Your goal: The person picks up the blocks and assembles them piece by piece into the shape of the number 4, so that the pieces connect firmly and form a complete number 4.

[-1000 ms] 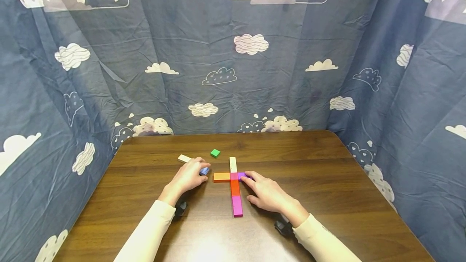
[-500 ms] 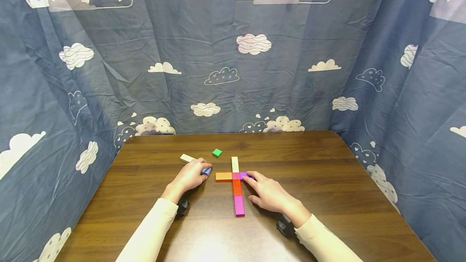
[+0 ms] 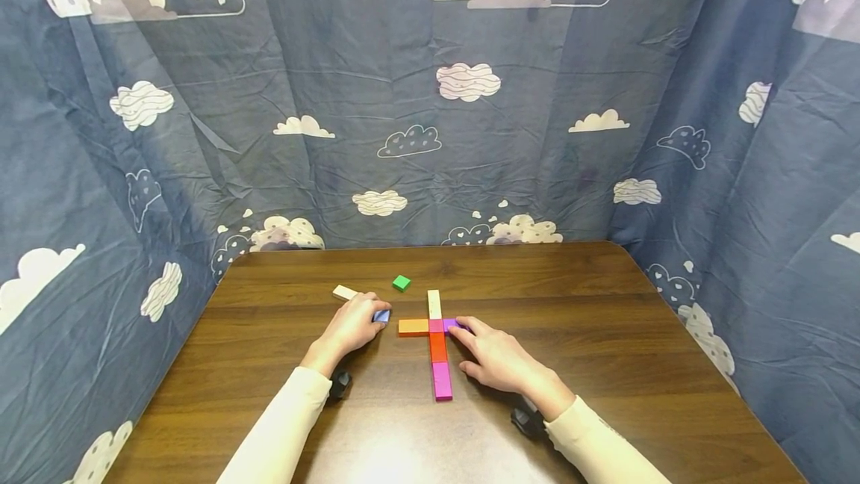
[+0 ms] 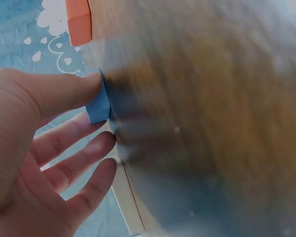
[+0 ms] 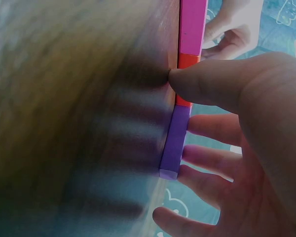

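1. Blue block (image 3: 381, 316) is pinched between the thumb and fingers of the left hand (image 3: 353, 320), at the left of the orange block (image 3: 413, 328) and apart from it; whether it is lifted at all cannot be told.
2. Purple block (image 3: 452, 326) is touched along its top by the fingers of the right hand (image 3: 500, 357), which are spread and loosely bent, not wrapped round it; the thumb is held apart from them, towards the person.
3. Pink block (image 3: 436, 326) is set at the middle of a cross, met on its right by the purple block and on its left by the orange block.
4. Cream block (image 3: 434, 305) is placed against its far side; on the near side, red block (image 3: 438, 347) and then magenta block (image 3: 442, 382) are lined up end to end.
5. White block (image 3: 345, 292) is partly covered by the left hand in the head view; green block (image 3: 401, 283) is seen farther back, apart from the cross.
6. Brown wooden table (image 3: 605, 334) is backed by a blue curtain (image 3: 403, 170), on which clouds are printed.
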A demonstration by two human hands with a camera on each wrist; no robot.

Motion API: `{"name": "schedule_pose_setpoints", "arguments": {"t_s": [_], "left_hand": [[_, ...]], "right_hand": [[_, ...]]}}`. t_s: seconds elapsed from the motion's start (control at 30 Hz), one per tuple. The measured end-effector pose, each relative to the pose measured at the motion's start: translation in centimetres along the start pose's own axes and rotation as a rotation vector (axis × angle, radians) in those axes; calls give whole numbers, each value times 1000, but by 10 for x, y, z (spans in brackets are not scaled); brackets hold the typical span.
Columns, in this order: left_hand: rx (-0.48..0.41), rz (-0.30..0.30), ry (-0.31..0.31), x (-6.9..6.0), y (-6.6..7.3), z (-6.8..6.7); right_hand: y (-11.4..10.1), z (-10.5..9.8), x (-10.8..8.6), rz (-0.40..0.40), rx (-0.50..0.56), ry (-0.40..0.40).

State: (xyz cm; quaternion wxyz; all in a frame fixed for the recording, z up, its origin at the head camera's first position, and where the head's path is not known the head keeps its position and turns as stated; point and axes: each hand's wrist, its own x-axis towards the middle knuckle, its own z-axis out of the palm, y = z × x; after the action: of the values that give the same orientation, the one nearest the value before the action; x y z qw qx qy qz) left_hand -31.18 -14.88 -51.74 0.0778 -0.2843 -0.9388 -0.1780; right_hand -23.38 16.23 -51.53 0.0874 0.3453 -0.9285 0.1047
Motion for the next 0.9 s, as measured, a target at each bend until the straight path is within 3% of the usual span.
{"name": "schedule_pose_setpoints", "arguments": {"t_s": [0.9], "left_hand": [[1,-27,0,-4,6,-3]], "right_hand": [[-2,0,1,4,7,4]]}}
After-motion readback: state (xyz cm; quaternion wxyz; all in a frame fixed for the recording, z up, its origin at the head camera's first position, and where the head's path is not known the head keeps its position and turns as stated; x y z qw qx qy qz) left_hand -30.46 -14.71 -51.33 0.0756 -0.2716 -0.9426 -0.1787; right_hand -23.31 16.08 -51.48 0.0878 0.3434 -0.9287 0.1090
